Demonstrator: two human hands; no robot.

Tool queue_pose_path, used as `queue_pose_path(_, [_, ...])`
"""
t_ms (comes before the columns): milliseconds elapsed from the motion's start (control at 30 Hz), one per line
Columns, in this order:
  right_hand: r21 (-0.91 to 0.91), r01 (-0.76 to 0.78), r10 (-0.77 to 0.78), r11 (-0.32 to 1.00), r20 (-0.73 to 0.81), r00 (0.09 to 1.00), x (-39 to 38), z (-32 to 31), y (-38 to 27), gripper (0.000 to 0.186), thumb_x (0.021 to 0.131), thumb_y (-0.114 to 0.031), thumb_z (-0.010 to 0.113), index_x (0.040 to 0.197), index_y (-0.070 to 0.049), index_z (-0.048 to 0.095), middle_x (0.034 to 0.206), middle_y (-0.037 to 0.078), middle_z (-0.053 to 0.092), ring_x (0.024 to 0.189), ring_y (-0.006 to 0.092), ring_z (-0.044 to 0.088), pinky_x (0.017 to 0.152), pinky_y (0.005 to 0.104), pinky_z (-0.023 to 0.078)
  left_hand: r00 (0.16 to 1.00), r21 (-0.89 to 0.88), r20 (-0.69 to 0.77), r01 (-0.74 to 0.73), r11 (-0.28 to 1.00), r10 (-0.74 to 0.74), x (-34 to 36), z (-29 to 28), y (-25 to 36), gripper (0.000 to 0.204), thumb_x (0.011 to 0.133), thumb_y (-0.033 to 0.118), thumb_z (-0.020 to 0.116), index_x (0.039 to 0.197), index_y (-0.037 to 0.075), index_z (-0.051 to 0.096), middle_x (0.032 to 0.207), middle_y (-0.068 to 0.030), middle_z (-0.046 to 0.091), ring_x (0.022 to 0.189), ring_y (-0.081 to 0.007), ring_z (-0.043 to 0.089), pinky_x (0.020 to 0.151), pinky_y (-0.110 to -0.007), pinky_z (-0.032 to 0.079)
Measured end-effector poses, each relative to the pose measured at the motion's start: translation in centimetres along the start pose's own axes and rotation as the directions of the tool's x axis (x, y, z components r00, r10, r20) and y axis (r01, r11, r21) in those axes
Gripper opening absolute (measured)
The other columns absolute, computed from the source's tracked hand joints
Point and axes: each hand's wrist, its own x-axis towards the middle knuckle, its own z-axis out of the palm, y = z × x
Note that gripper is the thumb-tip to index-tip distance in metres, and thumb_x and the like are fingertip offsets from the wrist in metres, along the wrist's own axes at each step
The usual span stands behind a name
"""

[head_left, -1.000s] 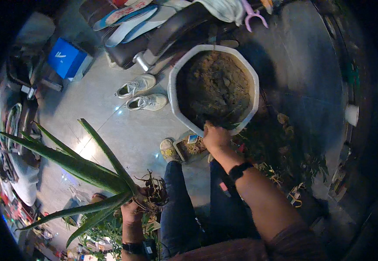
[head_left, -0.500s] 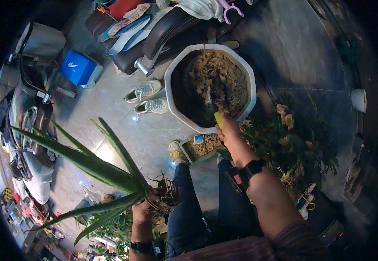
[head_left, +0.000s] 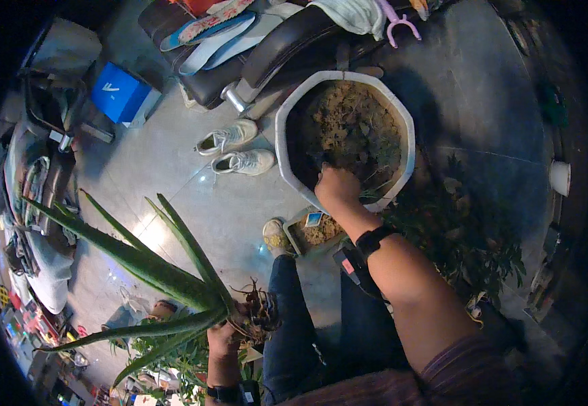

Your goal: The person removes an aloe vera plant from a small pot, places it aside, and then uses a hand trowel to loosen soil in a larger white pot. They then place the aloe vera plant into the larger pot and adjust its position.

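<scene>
My left hand [head_left: 223, 336] is closed around the base of a large aloe plant [head_left: 179, 283], held out to the left of my legs. Its long green leaves spread leftward, and bare tangled roots [head_left: 264, 312] stick out on the right of the hand. A white many-sided pot [head_left: 281, 139] stands ahead of me, with loose brown soil [head_left: 358, 125] inside. My right hand [head_left: 338, 191] reaches over its near rim, down at the soil, in a fist. The yellow-green handled trowel it gripped earlier is now hidden by the hand and the dark soil.
A small planter [head_left: 324, 235] with soil and a blue-and-white packet [head_left: 314, 219] sits before my feet. Pale sneakers [head_left: 243, 162] lie left of the pot. Leafy plants [head_left: 456, 237] crowd the right side. A dark padded bench [head_left: 287, 44] and a blue box [head_left: 119, 95] are farther off.
My right hand has turned over and moved slightly left into the pot, and the handle has gone out of sight. The left hand keeps the aloe almost still. The view has shifted a little.
</scene>
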Motion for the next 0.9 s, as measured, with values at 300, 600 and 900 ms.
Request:
queue_pose_path(300, [0.129, -0.094, 0.106, 0.987, -0.088, 0.990, 0.6, 2.2, -0.2, 0.022, 0.081, -0.022, 0.053, 0.095, -0.011, 0.065, 0.090, 0.017, 0.065, 0.087, 0.0344, 0.062, 0.075, 0.0445, 0.049, 0.998, -0.102, 0.057, -0.031, 0.994, 0.037, 0.8, 0.7, 1.9, 0.028, 0.069, 0.004, 0.070, 0.094, 0.001, 0.057, 0.088, -0.0088, 0.057, 0.086, -0.0231, 0.057, 0.085, -0.041, 0.045])
queue_pose_path(600, [0.890, -0.455, 0.250, 0.015, 0.437, 0.864, 4.4, 0.5, 7.8, 0.022, 0.081, -0.027, 0.061, 0.084, -0.006, 0.059, 0.063, 0.008, 0.053, 0.045, 0.0128, 0.044, 0.037, 0.0245, 0.032, 0.995, -0.030, 0.093, -0.037, 0.999, 0.040, -1.5, 1.1, -0.2, 0.027, 0.067, 0.004, 0.068, 0.091, 0.002, 0.056, 0.088, -0.0060, 0.056, 0.082, -0.0205, 0.058, 0.089, -0.043, 0.046])
queue_pose_path(900, [0.502, 0.326, -0.229, 0.801, -0.246, 0.942, -0.1, -11.0, 13.8, 0.027, 0.080, -0.026, 0.066, 0.101, -0.009, 0.067, 0.090, 0.010, 0.068, 0.073, 0.0212, 0.066, 0.064, 0.0318, 0.051, 0.997, -0.060, 0.049, 0.054, 0.997, -0.051, -2.4, 3.5, -2.7, 0.027, 0.069, 0.008, 0.070, 0.092, 0.000, 0.057, 0.088, -0.0099, 0.059, 0.086, -0.0254, 0.060, 0.085, -0.041, 0.048])
